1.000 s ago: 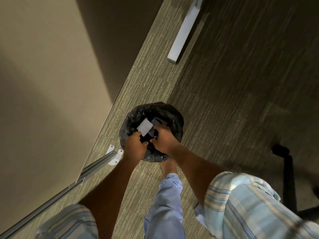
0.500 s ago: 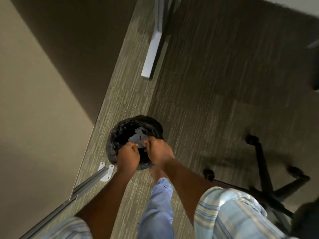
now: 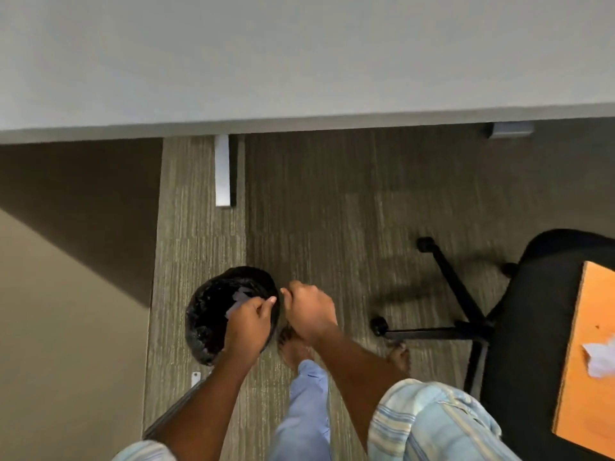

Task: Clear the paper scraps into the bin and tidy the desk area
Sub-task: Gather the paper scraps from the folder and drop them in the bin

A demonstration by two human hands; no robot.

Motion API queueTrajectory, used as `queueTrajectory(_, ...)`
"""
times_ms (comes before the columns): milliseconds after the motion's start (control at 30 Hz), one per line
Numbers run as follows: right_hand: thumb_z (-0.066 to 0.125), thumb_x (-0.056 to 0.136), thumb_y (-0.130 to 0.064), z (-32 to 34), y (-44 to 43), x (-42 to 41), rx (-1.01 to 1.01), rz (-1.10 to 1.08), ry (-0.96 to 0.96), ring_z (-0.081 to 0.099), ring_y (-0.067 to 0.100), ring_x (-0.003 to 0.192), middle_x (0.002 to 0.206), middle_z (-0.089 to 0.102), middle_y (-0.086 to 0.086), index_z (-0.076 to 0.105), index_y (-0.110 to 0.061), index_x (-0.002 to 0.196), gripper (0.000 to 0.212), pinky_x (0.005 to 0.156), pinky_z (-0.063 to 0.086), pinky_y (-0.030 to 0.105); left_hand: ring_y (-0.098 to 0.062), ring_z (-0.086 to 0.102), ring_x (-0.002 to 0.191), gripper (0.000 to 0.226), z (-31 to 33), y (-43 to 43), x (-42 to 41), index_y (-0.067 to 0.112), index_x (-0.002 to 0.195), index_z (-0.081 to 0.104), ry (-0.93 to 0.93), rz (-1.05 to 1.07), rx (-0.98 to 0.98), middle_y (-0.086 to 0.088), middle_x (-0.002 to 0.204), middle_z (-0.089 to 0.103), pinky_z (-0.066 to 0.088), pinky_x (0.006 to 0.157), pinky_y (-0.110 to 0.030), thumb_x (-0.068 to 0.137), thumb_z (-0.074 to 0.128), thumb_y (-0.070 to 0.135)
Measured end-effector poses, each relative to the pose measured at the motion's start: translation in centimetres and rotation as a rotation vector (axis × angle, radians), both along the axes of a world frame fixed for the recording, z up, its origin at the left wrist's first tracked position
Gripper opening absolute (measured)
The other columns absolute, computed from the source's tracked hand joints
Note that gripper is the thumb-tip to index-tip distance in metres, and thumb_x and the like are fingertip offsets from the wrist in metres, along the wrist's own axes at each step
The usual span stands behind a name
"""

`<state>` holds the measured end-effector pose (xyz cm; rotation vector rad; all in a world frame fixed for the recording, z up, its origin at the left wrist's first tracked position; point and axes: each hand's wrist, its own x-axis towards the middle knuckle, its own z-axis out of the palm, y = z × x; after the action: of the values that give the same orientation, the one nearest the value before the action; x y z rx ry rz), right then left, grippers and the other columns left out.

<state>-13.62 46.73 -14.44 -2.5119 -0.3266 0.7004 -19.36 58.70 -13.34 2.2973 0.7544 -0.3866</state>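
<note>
A round bin [image 3: 206, 324] lined with a black bag stands on the carpet beside the wall. Pale paper scraps [image 3: 240, 298] lie inside it. My left hand [image 3: 250, 322] hovers over the bin's right rim, fingers curled, with nothing visible in it. My right hand [image 3: 307, 311] is just right of the bin, clear of it, loosely closed with nothing visible in it. A crumpled white paper scrap [image 3: 600, 359] lies on an orange board [image 3: 585, 387] on the chair at the far right.
The grey desk top [image 3: 299, 61] fills the upper part of the view, with a white desk leg [image 3: 222, 171] below it. A black office chair [image 3: 519, 327] with a wheeled base [image 3: 446, 331] stands to the right. My feet are on the carpet by the bin.
My head has lifted, so the desk top and the chair have come into view. Both hands have drawn back from inside the bin, the right one moving off to its right.
</note>
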Motion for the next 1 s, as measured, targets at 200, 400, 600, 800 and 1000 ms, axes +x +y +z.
queueTrajectory(200,0.046,0.092,-0.043,3.6,-6.4,1.0,-0.044,-0.182,-0.194,0.065,0.032,0.076,0.08,0.068,0.009,0.06,-0.014,0.081,0.033,0.059,0.045,0.033,-0.032,0.057,0.063,0.041,3.0,-4.9,2.6,0.009,0.064,0.052,-0.007,-0.13,0.023,-0.013,0.063,0.061,0.045,0.059,-0.039,0.096,0.046,0.034)
queueTrajectory(400,0.052,0.088,-0.042,6.5,-15.0,2.1,-0.134,-0.414,-0.27,0.063,0.032,0.078,0.081,0.068,0.01,0.063,-0.011,0.083,0.033,0.065,0.047,0.038,-0.022,0.043,0.049,0.048,5.0,-11.7,5.0,0.014,0.053,0.037,-0.004,-0.352,0.028,-0.003,0.049,0.04,0.026,0.05,-0.034,0.095,0.05,0.034)
queueTrajectory(600,0.05,0.087,-0.042,7.8,-24.5,2.3,-0.22,-0.606,-0.291,0.061,0.028,0.086,0.091,0.067,0.006,0.062,-0.014,0.094,0.032,0.07,0.043,0.039,-0.011,0.039,0.045,0.05,6.5,-20.4,7.7,0.02,0.05,0.031,-0.008,-0.555,0.026,0.002,0.048,0.039,0.027,0.05,-0.032,0.093,0.052,0.033)
queueTrajectory(800,0.049,0.086,-0.043,9.1,-33.7,1.4,-0.265,-0.772,-0.27,0.057,0.027,0.087,0.096,0.061,0.005,0.059,-0.017,0.1,0.031,0.067,0.039,0.038,-0.016,0.054,0.066,0.028,7.3,-29.0,9.7,0.021,0.068,0.054,-0.014,-0.771,0.018,0.006,0.068,0.055,0.034,0.061,-0.027,0.091,0.054,0.037)
queueTrajectory(1000,0.057,0.083,-0.04,8.8,-42.9,-0.9,-0.336,-0.998,-0.203,0.052,0.031,0.102,0.11,0.055,0.008,0.053,-0.018,0.112,0.037,0.081,0.042,0.045,-0.029,0.053,0.118,0.049,7.6,-38.7,11.0,0.006,0.128,0.052,0.046,-1.132,0.076,-0.013,0.125,0.057,0.043,0.098,-0.038,0.089,0.06,0.035)
